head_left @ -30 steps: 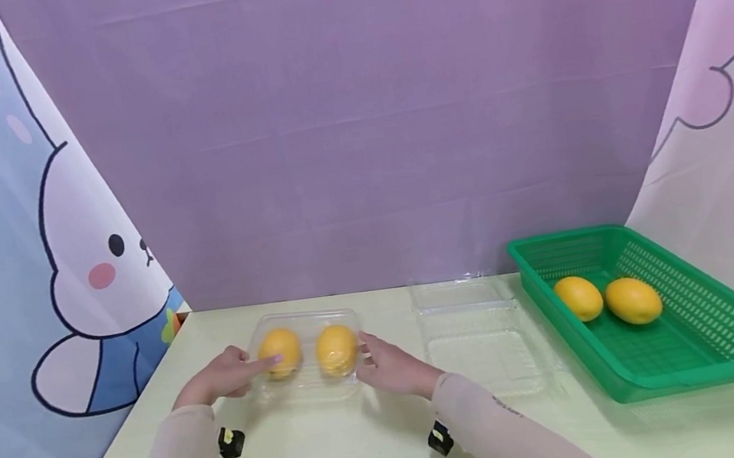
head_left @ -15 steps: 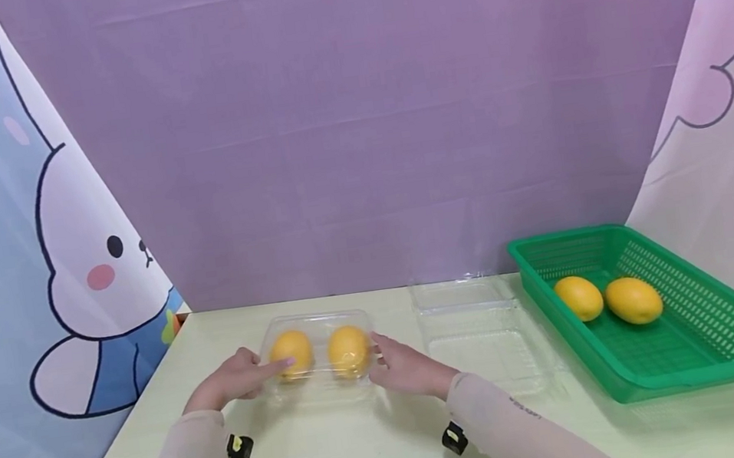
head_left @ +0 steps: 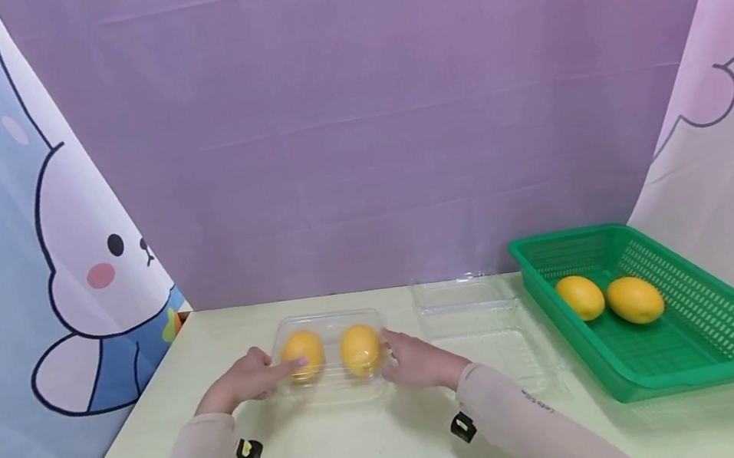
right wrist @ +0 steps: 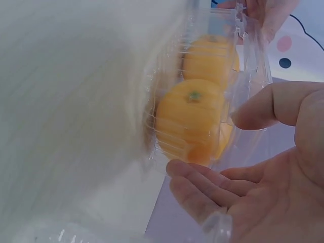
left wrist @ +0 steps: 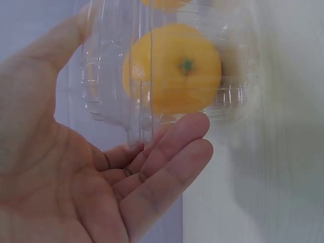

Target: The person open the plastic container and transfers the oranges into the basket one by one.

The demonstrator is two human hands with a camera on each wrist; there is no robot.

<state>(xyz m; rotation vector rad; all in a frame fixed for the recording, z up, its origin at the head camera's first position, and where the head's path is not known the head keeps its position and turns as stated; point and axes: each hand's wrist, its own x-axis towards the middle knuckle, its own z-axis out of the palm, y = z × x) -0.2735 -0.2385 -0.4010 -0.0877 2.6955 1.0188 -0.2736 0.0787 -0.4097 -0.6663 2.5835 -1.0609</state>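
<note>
A clear plastic clamshell box (head_left: 331,342) stands on the table with its lid down. Inside it sit two oranges (head_left: 303,355), side by side. At the box's left end my left hand (head_left: 244,380) grips it, the thumb over the lid and the other fingers (left wrist: 167,172) along the side below the rim. My right hand (head_left: 422,361) holds the opposite end, its thumb against the lid edge and its fingers (right wrist: 197,187) low on the side wall. Through the plastic, the green stem end of one orange (left wrist: 177,71) shows in the left wrist view.
Just right of my right hand lies a second clear box (head_left: 483,345), opened flat. Farther right, a green basket (head_left: 677,366) holds two more oranges (head_left: 635,299). A purple cloth (head_left: 356,145) hangs along the table's back edge.
Both hands and the box with its two oranges have moved steadily to the right, nearer the second box. The basket and the second box have stayed put.
</note>
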